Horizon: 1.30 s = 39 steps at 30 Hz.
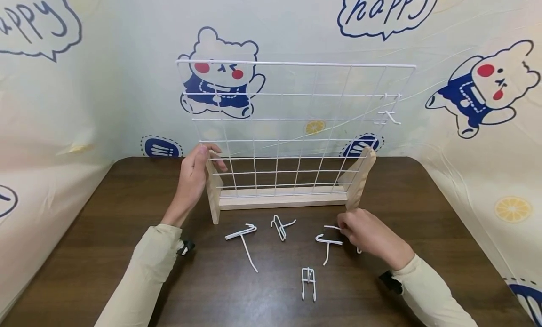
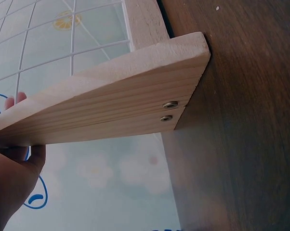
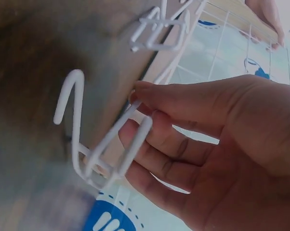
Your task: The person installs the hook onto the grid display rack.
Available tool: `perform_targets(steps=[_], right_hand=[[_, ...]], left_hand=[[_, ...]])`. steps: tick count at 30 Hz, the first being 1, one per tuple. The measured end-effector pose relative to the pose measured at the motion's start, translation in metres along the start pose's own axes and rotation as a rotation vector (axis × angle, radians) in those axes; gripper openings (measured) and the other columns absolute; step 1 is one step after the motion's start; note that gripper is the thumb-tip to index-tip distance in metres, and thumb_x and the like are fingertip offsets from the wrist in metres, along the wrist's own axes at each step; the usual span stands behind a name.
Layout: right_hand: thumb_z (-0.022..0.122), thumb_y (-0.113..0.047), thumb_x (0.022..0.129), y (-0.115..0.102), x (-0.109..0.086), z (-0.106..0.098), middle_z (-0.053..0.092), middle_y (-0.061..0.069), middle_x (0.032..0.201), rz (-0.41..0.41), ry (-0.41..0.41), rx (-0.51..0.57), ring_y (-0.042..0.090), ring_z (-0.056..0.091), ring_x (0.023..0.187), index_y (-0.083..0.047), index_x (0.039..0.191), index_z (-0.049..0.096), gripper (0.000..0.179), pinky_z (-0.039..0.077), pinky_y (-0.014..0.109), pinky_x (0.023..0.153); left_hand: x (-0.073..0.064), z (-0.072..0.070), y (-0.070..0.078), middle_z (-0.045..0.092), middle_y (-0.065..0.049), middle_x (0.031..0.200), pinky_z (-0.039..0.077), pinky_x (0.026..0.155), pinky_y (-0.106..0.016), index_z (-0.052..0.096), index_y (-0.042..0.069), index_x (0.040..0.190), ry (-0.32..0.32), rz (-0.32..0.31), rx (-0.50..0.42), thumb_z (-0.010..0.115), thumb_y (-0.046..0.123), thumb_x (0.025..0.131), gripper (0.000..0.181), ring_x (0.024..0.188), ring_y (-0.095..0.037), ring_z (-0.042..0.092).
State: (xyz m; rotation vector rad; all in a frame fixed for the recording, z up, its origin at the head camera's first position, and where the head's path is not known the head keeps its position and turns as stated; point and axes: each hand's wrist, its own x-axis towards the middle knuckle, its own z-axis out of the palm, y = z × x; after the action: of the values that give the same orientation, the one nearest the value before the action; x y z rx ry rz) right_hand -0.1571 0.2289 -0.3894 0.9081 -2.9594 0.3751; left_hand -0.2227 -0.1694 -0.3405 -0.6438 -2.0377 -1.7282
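A white wire grid rack (image 1: 292, 63) stands upright in wooden side supports with a wooden base bar (image 1: 283, 201). My left hand (image 1: 195, 176) grips the top of the left wooden support (image 2: 111, 101), thumb on one side and fingers reaching behind it. Low in front of the right wooden support (image 1: 361, 176), my right hand (image 1: 372, 233) pinches a white wire display hook (image 3: 77, 125) between thumb and fingertips. Part of that hook is hidden behind the hand in the head view. One hook (image 1: 391, 116) hangs at the grid's upper right.
Several loose white hooks lie on the brown table (image 1: 84, 251) in front of the rack: a long-armed hook (image 1: 242, 233) at left, a hook (image 1: 281, 230) near the base, another hook (image 1: 328, 243) by my right hand, and a hook (image 1: 308, 281) nearer me. Patterned cloth (image 1: 296, 16) hangs behind.
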Motion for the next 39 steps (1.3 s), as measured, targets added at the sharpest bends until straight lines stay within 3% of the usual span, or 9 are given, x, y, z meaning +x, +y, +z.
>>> perform_targets(steps=[7,12,21,33,39], right_hand=[[0.070,0.005,0.084,0.006,-0.001,-0.009,0.042,-0.009,0.061,0.024,0.023,0.011,0.008,0.041,0.057,-0.014,0.070,0.056,0.027,0.037,0.025,0.052],[0.070,0.005,0.084,0.007,-0.003,-0.017,0.043,-0.007,0.064,0.040,0.039,0.030,0.009,0.042,0.058,-0.014,0.072,0.055,0.027,0.039,0.026,0.053],[0.069,0.006,0.082,0.006,-0.003,-0.027,0.042,-0.009,0.065,0.016,0.085,0.049,0.007,0.043,0.060,-0.017,0.073,0.051,0.031,0.039,0.025,0.055],[0.064,0.001,0.087,0.001,-0.004,-0.032,0.053,-0.013,0.069,-0.027,0.148,0.129,0.003,0.050,0.063,-0.015,0.080,0.063,0.018,0.046,0.026,0.059],[0.064,0.001,0.087,-0.001,-0.005,-0.036,0.065,-0.012,0.080,-0.039,0.175,0.150,0.005,0.060,0.074,-0.014,0.085,0.068,0.015,0.054,0.034,0.068]], left_hand=[[-0.001,0.000,-0.001,0.059,-0.038,0.085,0.055,0.078,-0.034,0.055,-0.011,0.109,-0.002,0.000,-0.003,0.029,0.019,0.109,0.040,0.079,-0.043,0.061],[0.000,0.000,-0.002,0.059,-0.039,0.085,0.055,0.076,-0.032,0.058,-0.006,0.108,-0.003,0.010,-0.011,0.029,0.018,0.109,0.038,0.079,-0.046,0.060],[0.000,0.000,-0.002,0.058,-0.040,0.085,0.056,0.077,-0.034,0.052,-0.017,0.111,-0.003,0.008,-0.005,0.028,0.018,0.109,0.042,0.079,-0.047,0.059],[0.000,0.001,-0.002,0.059,-0.039,0.084,0.056,0.077,-0.033,0.053,-0.015,0.109,-0.006,0.009,-0.006,0.028,0.017,0.109,0.040,0.078,-0.044,0.061],[0.000,0.001,-0.002,0.059,-0.039,0.084,0.055,0.078,-0.032,0.053,-0.014,0.110,-0.006,0.014,-0.001,0.028,0.017,0.109,0.040,0.078,-0.044,0.061]])
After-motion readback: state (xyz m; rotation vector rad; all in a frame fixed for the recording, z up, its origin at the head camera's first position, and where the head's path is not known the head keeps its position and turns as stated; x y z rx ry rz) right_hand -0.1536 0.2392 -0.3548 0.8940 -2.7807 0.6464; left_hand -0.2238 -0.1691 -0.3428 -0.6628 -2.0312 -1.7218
